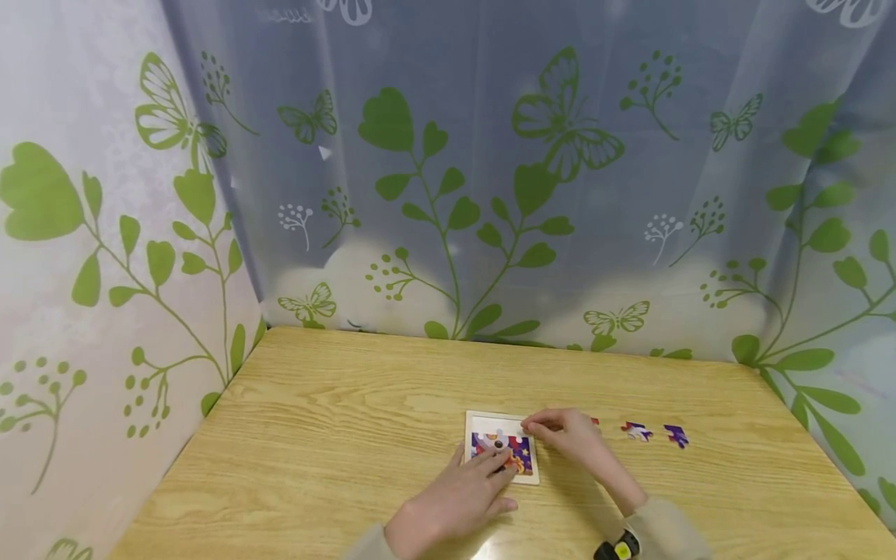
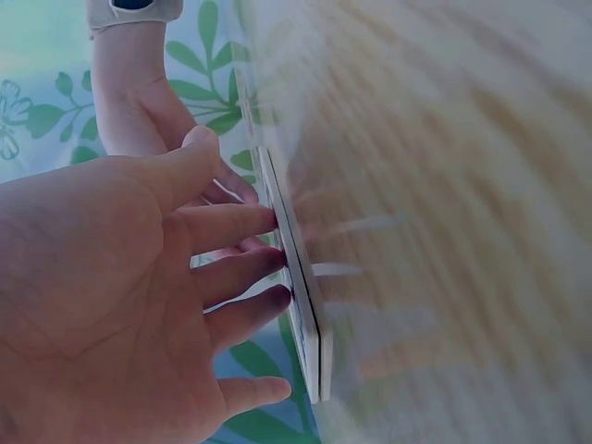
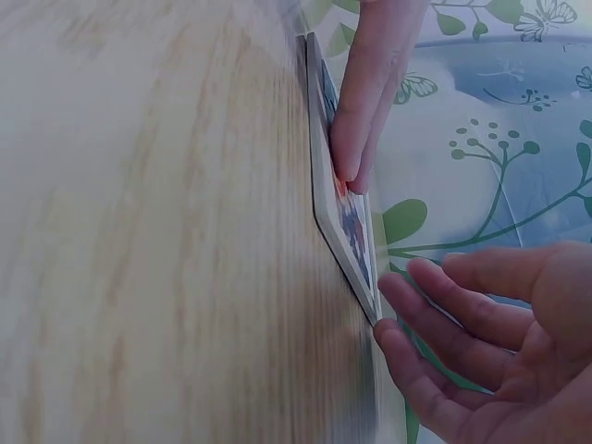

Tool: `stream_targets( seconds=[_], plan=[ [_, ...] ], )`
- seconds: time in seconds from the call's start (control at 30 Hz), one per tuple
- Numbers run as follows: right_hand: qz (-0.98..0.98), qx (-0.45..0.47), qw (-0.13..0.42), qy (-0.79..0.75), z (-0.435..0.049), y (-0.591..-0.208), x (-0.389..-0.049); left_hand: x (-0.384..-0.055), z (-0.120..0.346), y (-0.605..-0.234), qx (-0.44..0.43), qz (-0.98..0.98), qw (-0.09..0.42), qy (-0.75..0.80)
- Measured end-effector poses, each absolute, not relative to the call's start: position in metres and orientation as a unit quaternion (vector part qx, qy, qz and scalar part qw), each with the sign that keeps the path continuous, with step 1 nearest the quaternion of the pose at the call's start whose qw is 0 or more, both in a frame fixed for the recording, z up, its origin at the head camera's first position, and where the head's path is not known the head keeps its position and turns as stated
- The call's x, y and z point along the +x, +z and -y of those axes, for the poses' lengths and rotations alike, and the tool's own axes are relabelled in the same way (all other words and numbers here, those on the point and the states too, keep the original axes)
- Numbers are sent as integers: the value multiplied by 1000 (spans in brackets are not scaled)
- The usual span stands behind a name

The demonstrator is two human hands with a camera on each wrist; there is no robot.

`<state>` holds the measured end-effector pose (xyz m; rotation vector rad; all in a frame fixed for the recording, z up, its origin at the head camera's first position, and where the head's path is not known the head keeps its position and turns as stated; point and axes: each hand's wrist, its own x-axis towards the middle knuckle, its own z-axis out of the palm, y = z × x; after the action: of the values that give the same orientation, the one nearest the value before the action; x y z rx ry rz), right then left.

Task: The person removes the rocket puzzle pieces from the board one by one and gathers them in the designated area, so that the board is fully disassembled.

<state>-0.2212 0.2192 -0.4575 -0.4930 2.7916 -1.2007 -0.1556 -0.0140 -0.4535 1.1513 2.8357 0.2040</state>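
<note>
A jigsaw puzzle in a white frame (image 1: 537, 467) lies on the table, its lower part filled with purple, orange and white pieces and a white strip bare along its top. My left hand (image 1: 465, 494) rests over its lower left, straight, spread fingertips pressing the puzzle's face. At the frame's upper right corner is my right hand (image 1: 570, 435), fingers bent loosely, tips right at the edge. In the right wrist view, no piece shows among the right hand's fingers (image 3: 435, 370). Beyond that hand, a red puzzle piece (image 1: 595, 421) is mostly hidden.
Right of the frame lie a red, white and purple puzzle piece (image 1: 637, 431) and a purple one (image 1: 676, 435). The wooden table (image 1: 336, 404) meets a curtain (image 1: 476, 233) printed with green leaves and butterflies. A dark band with a yellow part (image 1: 619, 548) sits on the right wrist.
</note>
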Motion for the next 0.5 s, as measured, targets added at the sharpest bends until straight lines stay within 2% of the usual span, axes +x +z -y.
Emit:
stream_targets(
  seconds=[0.5],
  plan=[
    [-920,-161,34,-356,-212,-456,-219,-156,15,-455,373,-924,49,75]
  ],
)
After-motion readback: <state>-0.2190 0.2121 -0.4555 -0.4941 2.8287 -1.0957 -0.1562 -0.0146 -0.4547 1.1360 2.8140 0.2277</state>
